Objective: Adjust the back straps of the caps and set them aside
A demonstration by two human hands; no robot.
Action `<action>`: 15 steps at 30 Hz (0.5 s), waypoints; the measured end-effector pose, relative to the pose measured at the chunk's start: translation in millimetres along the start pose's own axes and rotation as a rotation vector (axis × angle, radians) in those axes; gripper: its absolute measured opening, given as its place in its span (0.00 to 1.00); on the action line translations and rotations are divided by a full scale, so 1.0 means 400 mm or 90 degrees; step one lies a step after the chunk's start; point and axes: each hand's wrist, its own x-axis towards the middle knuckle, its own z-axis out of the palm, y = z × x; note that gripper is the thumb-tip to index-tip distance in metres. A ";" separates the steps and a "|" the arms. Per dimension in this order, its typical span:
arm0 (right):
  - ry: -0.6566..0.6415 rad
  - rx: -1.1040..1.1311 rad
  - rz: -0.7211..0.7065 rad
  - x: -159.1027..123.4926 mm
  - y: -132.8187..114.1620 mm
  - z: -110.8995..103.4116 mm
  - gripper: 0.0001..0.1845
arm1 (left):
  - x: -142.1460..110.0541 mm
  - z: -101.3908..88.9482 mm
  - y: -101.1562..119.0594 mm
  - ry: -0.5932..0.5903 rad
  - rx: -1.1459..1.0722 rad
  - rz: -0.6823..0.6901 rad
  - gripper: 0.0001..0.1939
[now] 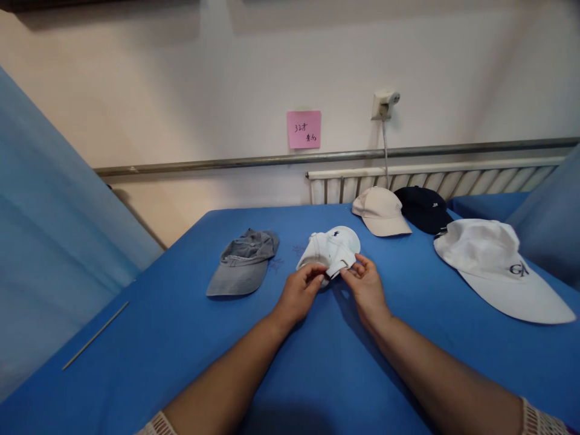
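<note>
A white baseball cap [322,244] with a small dark emblem lies at the middle of the blue-covered table [299,374], its back strap turned toward me. My left hand [300,291] pinches the left side of the strap opening between thumb and fingers. On the other side, my right hand [366,289] grips the strap's right end near its buckle. Left of my hands rests a grey cap [242,263], its crown crumpled and its brim pointing toward me.
At the back right sit a beige cap [380,210] and a black cap [422,208]; nearer is a large white cap [487,251] with dark letters. A thin stick [96,335] lies at the left edge. Behind are a radiator [333,188], a metal rail [254,161] and a pink note [304,129].
</note>
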 end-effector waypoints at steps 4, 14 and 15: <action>-0.054 0.005 -0.020 -0.020 0.020 0.012 0.41 | 0.013 0.007 -0.012 0.070 -0.114 -0.076 0.09; -0.078 -0.018 -0.009 -0.038 0.024 0.015 0.46 | 0.002 0.033 0.012 0.112 -0.216 -0.159 0.14; -0.085 -0.017 -0.004 -0.040 0.023 0.016 0.47 | 0.002 0.033 0.011 0.113 -0.221 -0.162 0.14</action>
